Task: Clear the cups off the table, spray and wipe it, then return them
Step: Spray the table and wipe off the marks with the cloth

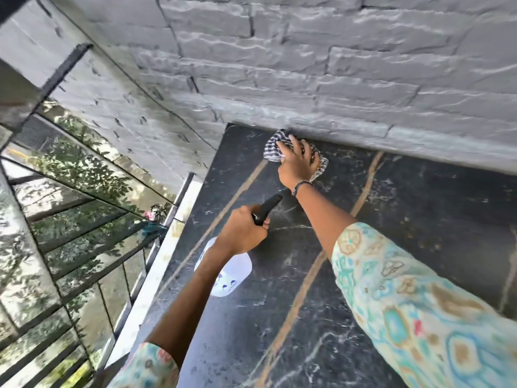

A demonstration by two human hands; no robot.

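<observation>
The table [419, 219] has a black marble top with tan veins and stands against the wall. My right hand [298, 161] presses a blue-and-white checked cloth [275, 145] flat on the table's far edge, right at the wall. My left hand [242, 232] grips the black trigger head of a white spray bottle [232, 275], held above the table's left part with the nozzle pointing toward the cloth. No cups are in view.
A grey stone-textured wall [307, 65] runs along the table's far side. To the left, a metal window grille [70, 233] with trees beyond, and a pale sill [156, 275] beside the table's left edge.
</observation>
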